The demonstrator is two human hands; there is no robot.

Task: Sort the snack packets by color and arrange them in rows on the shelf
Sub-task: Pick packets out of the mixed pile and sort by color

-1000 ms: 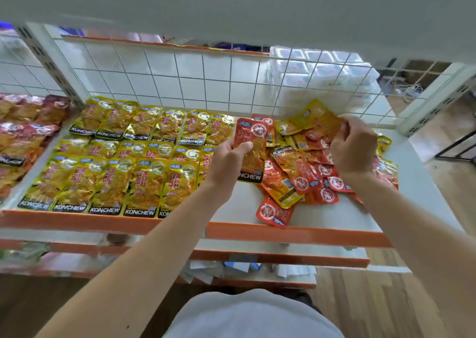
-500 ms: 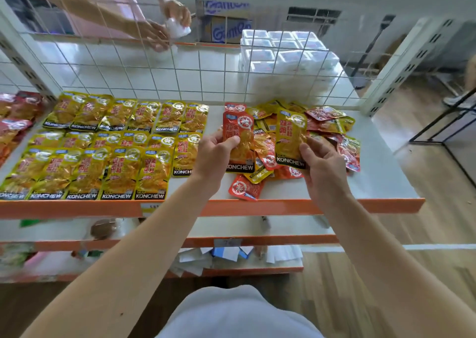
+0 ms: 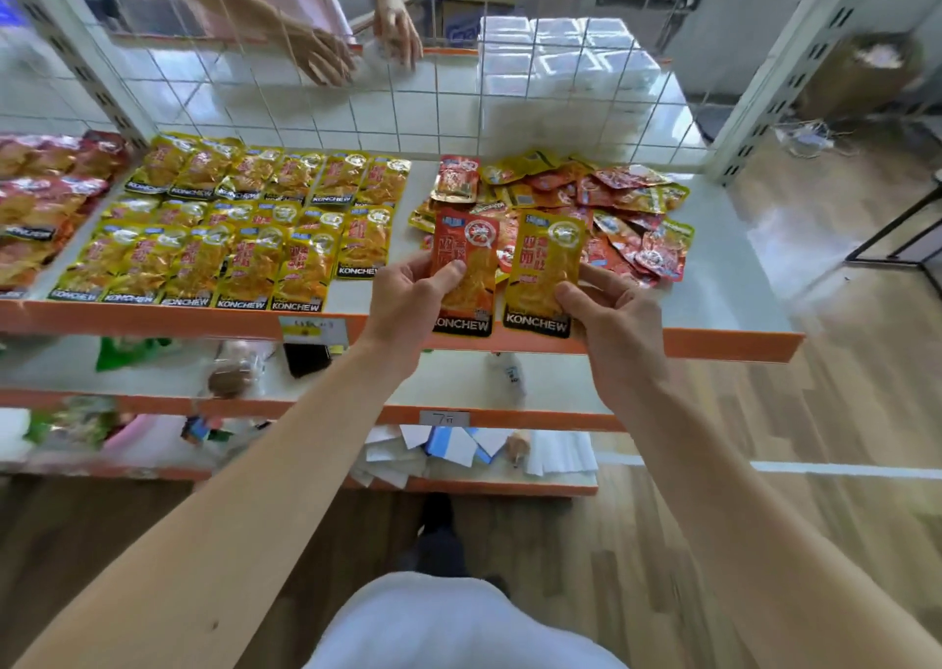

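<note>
A: At the front edge of the shelf [image 3: 713,306], what do the hands hold?

B: The left hand [image 3: 408,301] grips a red packet [image 3: 466,265], thumb curled over its face, fingers behind it. The right hand [image 3: 611,311] pinches a yellow packet [image 3: 548,270] the same way. Both packets stand upright, just beside each other, their lower ends over the orange front edge.

A: And the other packets?

B: Neat yellow rows [image 3: 244,240] cover the left half of the shelf, from back edge to front. A loose pile [image 3: 611,209] of red and yellow ones lies toward the back right corner, behind the two held packets. Past the left upright lie darker red packets [image 3: 46,194].

A: Behind all that?

B: A wire grid [image 3: 357,107] runs along the back edge. Beyond it, another person's hands [image 3: 326,59] rest on a further shelf.
</note>
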